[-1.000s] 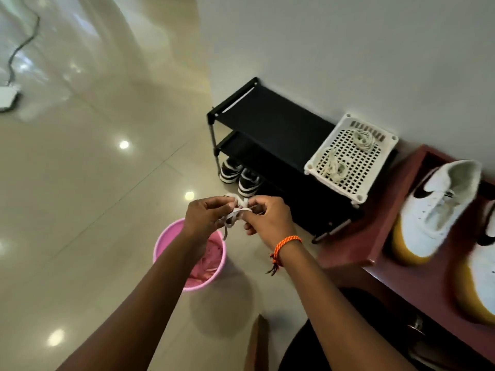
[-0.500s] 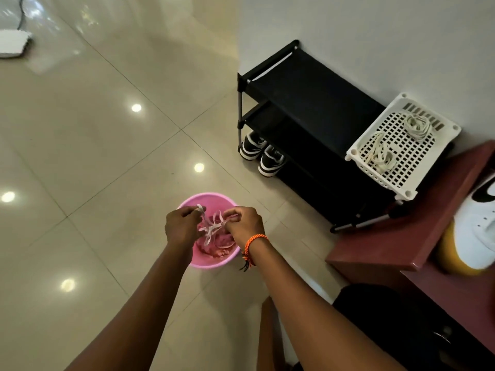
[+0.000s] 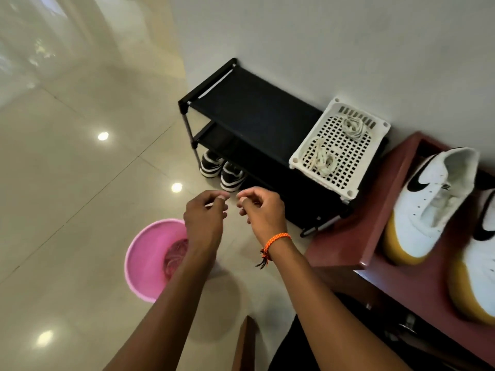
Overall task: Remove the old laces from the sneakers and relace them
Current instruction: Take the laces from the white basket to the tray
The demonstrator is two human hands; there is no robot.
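My left hand [image 3: 206, 218] and my right hand [image 3: 261, 210] hover close together over the floor, fingers loosely curled, holding nothing. Below my left forearm stands a pink bucket [image 3: 139, 253] with a bundle of old laces [image 3: 175, 254] lying inside. Two white sneakers with yellow soles and no laces lie on the red table at the right, one nearer the wall [image 3: 428, 204] and one partly cut off by the frame edge [image 3: 479, 263]. A white perforated basket [image 3: 318, 178] holds two coiled cream laces, one [image 3: 324, 159] near its front and one [image 3: 353, 127] near its back.
The basket sits on a black two-tier shoe rack [image 3: 254, 113] against the wall. A pair of black and white shoes [image 3: 222, 170] stands under it. The red table [image 3: 345, 245] edges in at the right. Glossy tile floor spreads to the left.
Both hands held a bundle of white lace and lowered it over the pink bucket. Now they have let it go and risen, empty; the view has swung back right to the sneakers.
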